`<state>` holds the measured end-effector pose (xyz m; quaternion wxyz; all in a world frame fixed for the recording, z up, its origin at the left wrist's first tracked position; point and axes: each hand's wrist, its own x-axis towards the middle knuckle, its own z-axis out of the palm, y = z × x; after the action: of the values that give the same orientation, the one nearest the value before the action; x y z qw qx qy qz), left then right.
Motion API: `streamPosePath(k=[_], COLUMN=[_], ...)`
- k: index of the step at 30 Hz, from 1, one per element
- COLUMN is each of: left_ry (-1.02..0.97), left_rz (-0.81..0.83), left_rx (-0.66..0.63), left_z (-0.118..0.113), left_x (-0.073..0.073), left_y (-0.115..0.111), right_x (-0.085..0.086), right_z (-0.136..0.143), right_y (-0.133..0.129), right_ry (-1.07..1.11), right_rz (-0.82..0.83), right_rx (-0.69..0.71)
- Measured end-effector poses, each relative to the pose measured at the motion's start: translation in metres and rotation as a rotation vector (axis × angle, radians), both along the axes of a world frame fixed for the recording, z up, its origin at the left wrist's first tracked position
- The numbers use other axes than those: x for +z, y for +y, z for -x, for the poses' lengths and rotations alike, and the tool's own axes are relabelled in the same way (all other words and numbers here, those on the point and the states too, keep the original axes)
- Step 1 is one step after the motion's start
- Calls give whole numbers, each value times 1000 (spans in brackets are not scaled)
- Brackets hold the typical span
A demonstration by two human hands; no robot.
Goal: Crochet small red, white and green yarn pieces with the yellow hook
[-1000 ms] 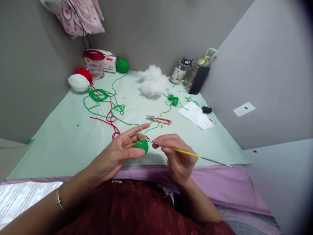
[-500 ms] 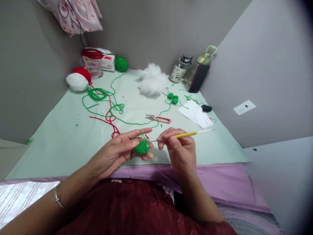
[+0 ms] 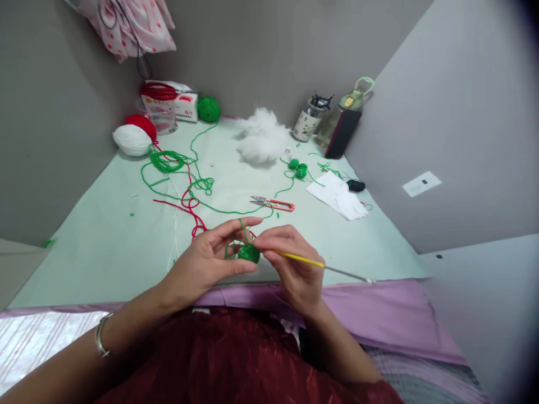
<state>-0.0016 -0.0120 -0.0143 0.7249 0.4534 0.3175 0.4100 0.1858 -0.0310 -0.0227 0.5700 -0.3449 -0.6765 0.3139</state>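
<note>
A small round green crochet piece (image 3: 249, 253) is pinched between the thumb and fingers of my left hand (image 3: 214, 255). Green yarn (image 3: 243, 227) runs from it up over my raised left index finger. My right hand (image 3: 292, 264) grips a crochet hook (image 3: 301, 258) by its yellow handle, right beside the piece. One metal end of the hook sticks out to the right and slopes down; the working tip is hidden by my right fingers at the crochet piece.
Orange-handled thread snips (image 3: 273, 203) lie beyond my hands. Loose green yarn (image 3: 168, 161) and red yarn (image 3: 191, 210) spread at left. White stuffing (image 3: 261, 137), a green yarn ball (image 3: 209, 109), a pen holder (image 3: 309, 120), a phone (image 3: 343, 134) and white paper (image 3: 337, 194) stand or lie farther back.
My right hand has moved left to the crochet piece, and the hook's free end now points downward. My left hand has turned the piece, its thumb now lower along the near side.
</note>
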Motion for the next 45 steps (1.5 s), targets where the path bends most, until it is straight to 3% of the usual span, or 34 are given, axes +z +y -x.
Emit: streamPosePath(k=[4,11,19,23,30,34,41,45], left_ry=[142,182,274,345,294,261,-36,-34], left_rz=[-63,-142,-272,-352,-258,-184,91,79], left_rx=[52,81,90,110,220,231,112,107], left_z=[-1,2,3,3,-2,1,0,-2], left_x=[3,7,6,7,6,7,3,1], left_y=[-2,-2,-1,1,-4,-10,-5,-4], right_x=[-2,-7,-1,9,8,-1,-4,-6], right_z=[4,3,-5,-10,-6,-5,-11,-8], right_y=[1,9,8,5,-2,-5,-5,-1], right_ry=[28,410,309,42,-608,-623,-574,-537], right_rz=[-68,245,244,107,-481,-552,-518,-584], right_rx=[38,196,223,160,-142,-237,-202,-232])
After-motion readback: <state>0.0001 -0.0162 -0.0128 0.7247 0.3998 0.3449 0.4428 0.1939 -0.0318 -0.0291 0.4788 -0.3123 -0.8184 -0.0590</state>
